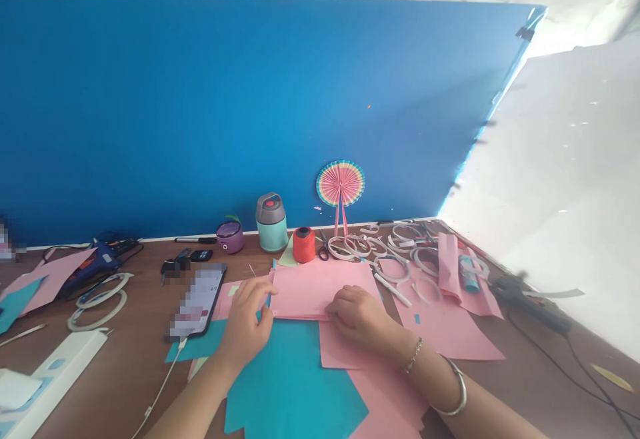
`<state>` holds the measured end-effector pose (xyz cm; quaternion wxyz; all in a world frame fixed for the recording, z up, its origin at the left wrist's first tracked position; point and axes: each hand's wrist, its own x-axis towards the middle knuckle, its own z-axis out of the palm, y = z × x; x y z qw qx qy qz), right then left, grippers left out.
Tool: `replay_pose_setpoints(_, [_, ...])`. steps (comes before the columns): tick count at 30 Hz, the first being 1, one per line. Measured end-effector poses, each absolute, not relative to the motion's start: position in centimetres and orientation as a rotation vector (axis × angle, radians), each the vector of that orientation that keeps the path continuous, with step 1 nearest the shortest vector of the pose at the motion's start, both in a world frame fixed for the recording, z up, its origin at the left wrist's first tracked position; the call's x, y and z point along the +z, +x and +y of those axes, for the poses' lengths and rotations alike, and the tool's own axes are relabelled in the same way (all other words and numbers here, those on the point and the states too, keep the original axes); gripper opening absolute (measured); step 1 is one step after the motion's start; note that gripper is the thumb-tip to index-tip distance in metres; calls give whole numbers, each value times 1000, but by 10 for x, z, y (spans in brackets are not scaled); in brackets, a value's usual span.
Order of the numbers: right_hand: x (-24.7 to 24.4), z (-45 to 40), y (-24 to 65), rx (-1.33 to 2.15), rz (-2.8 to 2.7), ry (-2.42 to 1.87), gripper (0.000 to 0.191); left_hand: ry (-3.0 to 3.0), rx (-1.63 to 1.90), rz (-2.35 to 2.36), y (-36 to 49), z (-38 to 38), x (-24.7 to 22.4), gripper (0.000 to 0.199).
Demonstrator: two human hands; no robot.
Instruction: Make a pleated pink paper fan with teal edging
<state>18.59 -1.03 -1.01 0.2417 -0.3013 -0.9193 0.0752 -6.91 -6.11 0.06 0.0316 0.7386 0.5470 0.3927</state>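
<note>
A folded pink paper (310, 289) lies across the teal paper (295, 379) in front of me. My left hand (249, 316) is at its left edge, with thumb and fingers apart and the fingertips near the paper's side. At the lower right of the folded sheet, my right hand (357, 312) has its fingers curled together on the near edge; its fingertips are partly hidden. More pink paper (385, 399) sticks out below my right wrist, which wears a bracelet and a bangle.
A phone (200, 299) on a white cable lies left of my hands. Behind stand a purple cup (230, 236), a teal flask (272, 222), a red thread spool (304, 244) and a round paper fan (341, 184). Scissors (324, 251), white tape loops (357, 246) and a power strip (55, 386) surround the work.
</note>
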Motion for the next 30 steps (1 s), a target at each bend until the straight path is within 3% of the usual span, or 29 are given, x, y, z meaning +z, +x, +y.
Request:
replay_pose_setpoints(2, [-9,-12,186,406,-2338,-764,22,2263,1285,1606,-66,-65,2,23])
replay_pose_setpoints(5, [-5,-16,185,585,-2161,-703,20,2183,1090,1492,-59,-72,6,26])
replay_pose_setpoints(9, [1,-27,179,342,-2282,-545,23,1848,831,1437,-43,-75,9,34])
replay_pose_setpoints(16, [6,-36,168,50,-2513,-391,21,1495,1139,1504,-30,-71,3,37])
replay_pose_setpoints(23, [0,-41,179,-167,-2193,-503,35,2206,1429,1749,-47,-71,2,24])
replay_pose_setpoints(27, [2,-44,175,-302,-2208,-607,36,2646,1095,1767,-44,-69,-3,33])
replay_pose_setpoints(30, [3,-39,170,-231,-2360,-723,25,2780,796,1686,-37,-68,-8,32])
